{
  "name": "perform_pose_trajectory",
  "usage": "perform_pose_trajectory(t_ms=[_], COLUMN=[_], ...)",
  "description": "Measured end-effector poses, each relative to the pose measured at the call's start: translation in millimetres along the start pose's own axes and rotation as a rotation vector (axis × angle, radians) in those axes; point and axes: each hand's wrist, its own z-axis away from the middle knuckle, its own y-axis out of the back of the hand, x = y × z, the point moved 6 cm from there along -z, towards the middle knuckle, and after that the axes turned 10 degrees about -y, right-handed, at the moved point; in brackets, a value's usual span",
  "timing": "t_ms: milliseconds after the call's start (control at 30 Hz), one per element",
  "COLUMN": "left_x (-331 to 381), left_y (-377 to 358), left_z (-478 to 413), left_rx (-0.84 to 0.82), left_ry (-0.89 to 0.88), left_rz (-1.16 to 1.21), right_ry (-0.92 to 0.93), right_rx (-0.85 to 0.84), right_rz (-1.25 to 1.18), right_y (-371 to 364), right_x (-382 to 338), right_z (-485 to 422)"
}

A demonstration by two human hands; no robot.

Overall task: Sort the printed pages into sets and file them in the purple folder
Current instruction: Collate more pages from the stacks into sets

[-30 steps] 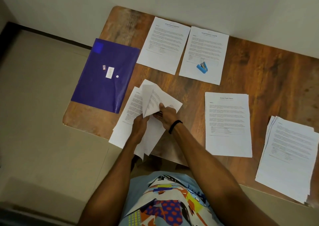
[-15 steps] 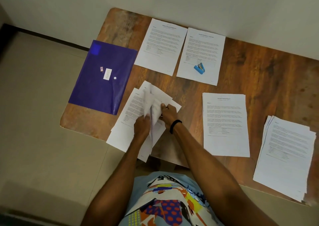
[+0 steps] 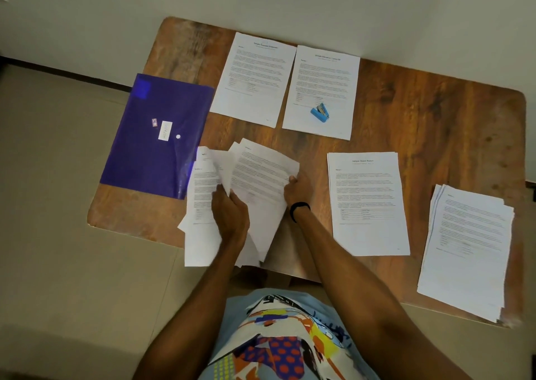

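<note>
Since the earlier frame our right hand (image 3: 295, 188) has spread its sheet (image 3: 261, 173) flat toward three o'clock, pinching its edge. Our left hand (image 3: 229, 214) grips the other pages (image 3: 203, 194), fingertips hidden beneath them. At ten o'clock lies the folder (image 3: 156, 135), touching those pages; which overlaps we cannot tell. Print is unreadable.

— Which headings can you read?
— One. The page toward 4 o'clock, near the table's middle (image 3: 368, 202), is titled "Sample Health Report".
— And the far pair?
— The page at 11 o'clock (image 3: 252, 80) and the page at 12 o'clock (image 3: 322, 83) both start with "Sample". The rest is too blurred.
— The purple folder (image 3: 150, 153) at 9 o'clock?
— It has a white label (image 3: 165, 130), but the print is illegible.
— The fanned pages (image 3: 261, 173) at 8 o'clock, and the stack (image 3: 467, 252) at the 4 o'clock rim?
— Their body text is too small to read.
</note>
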Motion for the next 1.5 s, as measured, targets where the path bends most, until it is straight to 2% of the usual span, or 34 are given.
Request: perform_pose_trajectory(t_ms=[100, 167, 267, 300, 367, 433, 467, 533, 600, 667, 833, 1000, 1100, 1233, 1367, 1500], left_x=[3, -1, -12, -8, 22, 52, 60, 71, 70, 63, 39, 33, 25, 18, 16, 14], left_y=[-19, -34, -55, -56, -51, -54, -61, -78, -87, -91, -97, -94, -95, -99, -105, -107], left_z=[-2, -3, 3, 5, 10, 18, 26, 52, 73, 78, 66, 56, 53, 56, 62, 61], left_rx=[-0.219, -0.349, -0.642, -0.665, -0.628, -0.596, -0.642, -0.832, -0.924, -0.885, -0.649, -0.524, -0.477, -0.46, -0.487, -0.488], left_ry=[0.049, 0.04, 0.193, 0.242, 0.225, 0.122, 0.119, 0.23, 0.259, 0.174, 0.18, 0.182, 0.217, 0.257, 0.28, 0.286], left_rz=[-0.117, -0.236, -0.445, -0.46, -0.446, -0.334, -0.204, 0.213, 0.41, 0.34, 0.147, 0.083, 0.087, 0.065, 0.038, 0.035], right_ry=[0.04, 0.023, -0.001, -0.006, -0.032, -0.063, -0.065, -0.065, -0.074, -0.049, 0.134, 0.285, 0.272, 0.269, 0.319, 0.203], right_rx=[0.206, 0.271, 0.204, 0.152, 0.021, -0.085, -0.117, -0.166, -0.217, -0.18, 0.074, 0.03, -0.02, -0.073, -0.013, -0.116], right_rz=[0.058, 0.054, 0.139, 0.145, 0.055, -0.027, -0.028, 0.015, 0.073, 0.154, 0.468, 0.755, 0.865, 0.767, 0.795, 0.699], right_y=[44, 78, 125, 138, 159, 170, 173, 174, 174, 181, 219, 237, 238, 228, 220, 212], right_x=[-5, -2, 11, 18, 32, 43, 46, 54, 61, 59, 38, 16, 14, 24, 28, 43], right_z=[-2, -11, -33, -40, -47, -44, -43, -46, -53, -63, -104, -146, -161, -160, -155, -157])
